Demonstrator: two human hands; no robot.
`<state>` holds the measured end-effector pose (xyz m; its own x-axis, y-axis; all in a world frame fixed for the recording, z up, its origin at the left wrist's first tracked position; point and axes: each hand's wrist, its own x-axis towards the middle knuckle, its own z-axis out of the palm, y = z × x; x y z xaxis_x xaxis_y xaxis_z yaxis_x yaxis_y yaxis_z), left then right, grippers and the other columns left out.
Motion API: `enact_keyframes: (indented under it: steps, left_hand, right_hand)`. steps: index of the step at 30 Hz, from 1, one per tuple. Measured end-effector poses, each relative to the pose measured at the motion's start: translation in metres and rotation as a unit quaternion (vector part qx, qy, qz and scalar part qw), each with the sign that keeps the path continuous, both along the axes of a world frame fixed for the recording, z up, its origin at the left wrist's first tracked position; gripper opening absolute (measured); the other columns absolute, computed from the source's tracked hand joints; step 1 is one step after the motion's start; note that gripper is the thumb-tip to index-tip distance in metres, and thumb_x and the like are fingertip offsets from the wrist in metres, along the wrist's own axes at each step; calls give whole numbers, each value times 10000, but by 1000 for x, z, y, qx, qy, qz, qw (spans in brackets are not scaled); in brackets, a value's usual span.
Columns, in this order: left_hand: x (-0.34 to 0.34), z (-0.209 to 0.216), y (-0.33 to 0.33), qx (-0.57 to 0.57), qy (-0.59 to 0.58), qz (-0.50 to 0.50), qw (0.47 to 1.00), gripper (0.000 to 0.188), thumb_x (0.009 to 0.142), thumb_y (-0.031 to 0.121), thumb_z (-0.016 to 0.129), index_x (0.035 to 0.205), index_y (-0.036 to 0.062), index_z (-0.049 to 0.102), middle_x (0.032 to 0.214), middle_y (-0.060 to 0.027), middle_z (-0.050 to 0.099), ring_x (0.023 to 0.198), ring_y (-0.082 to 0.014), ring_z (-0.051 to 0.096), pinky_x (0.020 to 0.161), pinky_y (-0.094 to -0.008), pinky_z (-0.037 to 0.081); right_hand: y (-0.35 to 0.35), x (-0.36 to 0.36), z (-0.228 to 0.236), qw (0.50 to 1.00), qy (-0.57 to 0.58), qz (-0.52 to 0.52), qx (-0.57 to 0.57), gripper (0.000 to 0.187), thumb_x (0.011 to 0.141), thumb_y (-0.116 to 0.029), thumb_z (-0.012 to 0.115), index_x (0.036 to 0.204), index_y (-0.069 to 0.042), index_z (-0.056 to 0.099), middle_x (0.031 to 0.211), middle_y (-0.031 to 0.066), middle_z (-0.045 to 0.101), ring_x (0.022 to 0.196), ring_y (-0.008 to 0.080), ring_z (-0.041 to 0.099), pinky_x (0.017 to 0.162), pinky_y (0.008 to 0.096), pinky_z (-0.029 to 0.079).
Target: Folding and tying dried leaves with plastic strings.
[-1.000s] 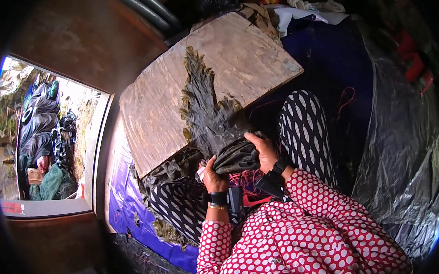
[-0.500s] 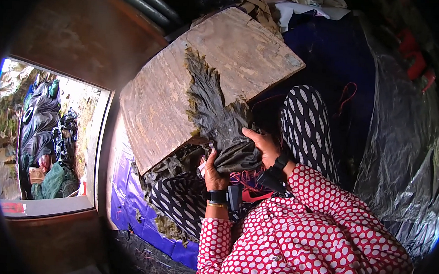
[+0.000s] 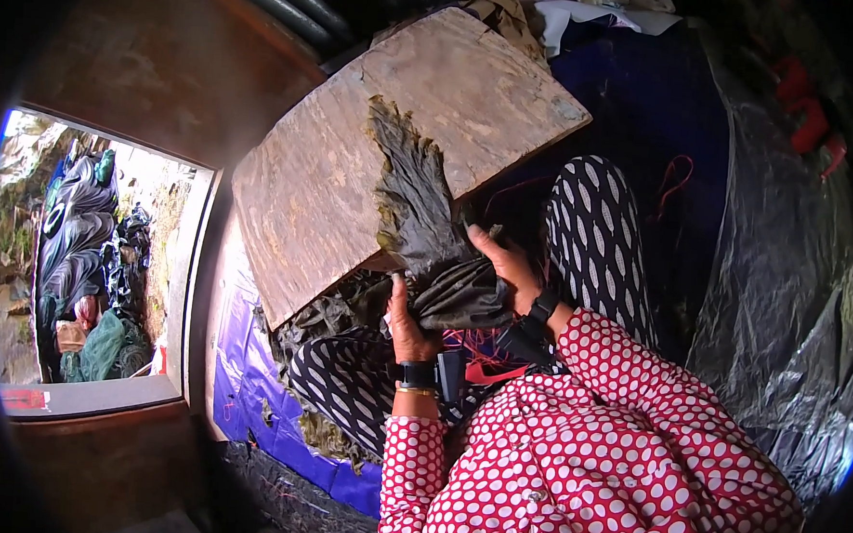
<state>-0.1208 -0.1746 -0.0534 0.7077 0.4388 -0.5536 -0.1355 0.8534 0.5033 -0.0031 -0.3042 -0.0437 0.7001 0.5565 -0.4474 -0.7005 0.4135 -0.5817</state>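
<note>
A long, dark green-brown sheet of seaweed (image 3: 418, 208) with ruffled, yellowish edges lies partly across a wooden board (image 3: 335, 165). Its gathered lower end is bunched between both hands above my lap. My left hand (image 3: 410, 329) grips the left side of the bunch, thumb upright. On the right, my right hand (image 3: 511, 271) holds the folds with its thumb on top; its other fingers are hidden behind them. More crumpled dark seaweed (image 3: 333, 310) lies under the board's near edge, beside my left knee. Thin red strings (image 3: 471, 344) show in my lap just below the bunch.
The board slants in front of my crossed legs. Purple sheeting (image 3: 256, 393) lies at left, and clear plastic (image 3: 782, 285) covers the right side. A window (image 3: 192, 293) in a brown wall stands at far left. Cloths and paper (image 3: 594, 20) are heaped at the back.
The seaweed's upper part has shifted slightly right on the board. Its bunched end looks more tightly gathered. My left hand has moved slightly up and left, still gripping.
</note>
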Motion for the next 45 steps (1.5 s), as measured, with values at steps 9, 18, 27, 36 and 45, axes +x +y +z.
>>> enact_keyframes:
  steps: [9, 18, 27, 36, 45]
  left_hand:
    - [-1, -11, 1, 33, 90, 5, 995, 179, 786, 125, 644, 947, 63, 594, 885, -100, 664, 752, -255, 655, 676, -384, 556]
    - [0, 15, -7, 49, 94, -42, 993, 276, 845, 253, 634, 1040, 58, 617, 1012, -92, 653, 903, -237, 635, 790, -398, 524]
    - [-4, 1, -1, 58, 115, -42, 991, 214, 796, 138, 634, 982, 34, 610, 915, -103, 666, 785, -246, 655, 724, -375, 547]
    - [0, 4, 0, 34, 95, -56, 993, 234, 848, 232, 640, 1029, 87, 615, 962, -53, 659, 842, -220, 642, 733, -372, 539]
    - [0, -1, 5, 48, 125, -57, 989, 205, 792, 73, 590, 993, 32, 597, 896, -100, 661, 776, -241, 659, 708, -377, 548]
  right_hand:
    - [-2, -3, -61, 946, -300, 31, -116, 170, 849, -191, 617, 918, -39, 650, 812, 18, 647, 656, 105, 608, 616, 276, 504]
    - [23, 9, -62, 997, -37, 66, 24, 370, 849, -390, 640, 918, -30, 685, 852, 8, 668, 763, 93, 584, 737, 248, 460]
    - [18, 0, -97, 876, -422, -19, -232, 184, 831, -187, 659, 941, -41, 674, 854, 12, 676, 784, 112, 622, 699, 275, 494]
    - [7, -1, -16, 983, -104, 10, -153, 151, 878, -132, 586, 980, -57, 669, 858, 51, 686, 770, 170, 654, 699, 283, 512]
    - [3, -1, -70, 804, -525, 12, -280, 150, 837, -166, 616, 908, -42, 663, 837, 45, 667, 738, 135, 622, 656, 282, 480]
